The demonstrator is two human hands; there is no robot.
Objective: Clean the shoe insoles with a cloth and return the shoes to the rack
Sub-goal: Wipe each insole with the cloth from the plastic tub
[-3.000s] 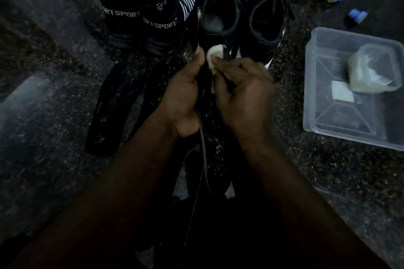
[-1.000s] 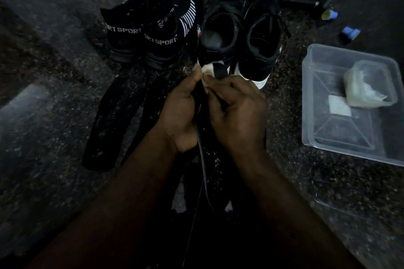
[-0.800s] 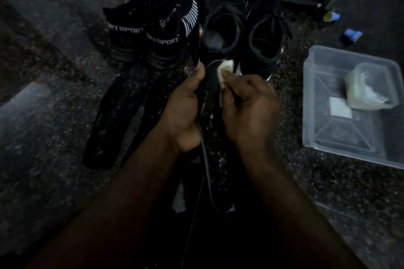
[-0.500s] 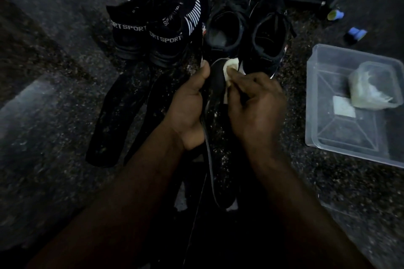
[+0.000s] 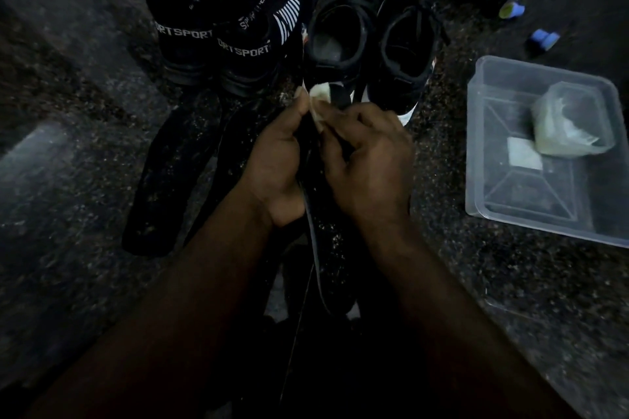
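Insole up in both hands, long axis running straight away from the person, far tip toward the black lace-up shoes. Left hand has its grip wrapped round the insole's left edge. Right hand pinches the white cloth right at that far tip. The wipe, I'd say, has the whole length to run back toward the wrists. Left of the insole, two more insoles lie flat on the floor, SPORT shoes beyond them. Right of it, well apart, sits a clear tub. Nothing looks set to block the stroke
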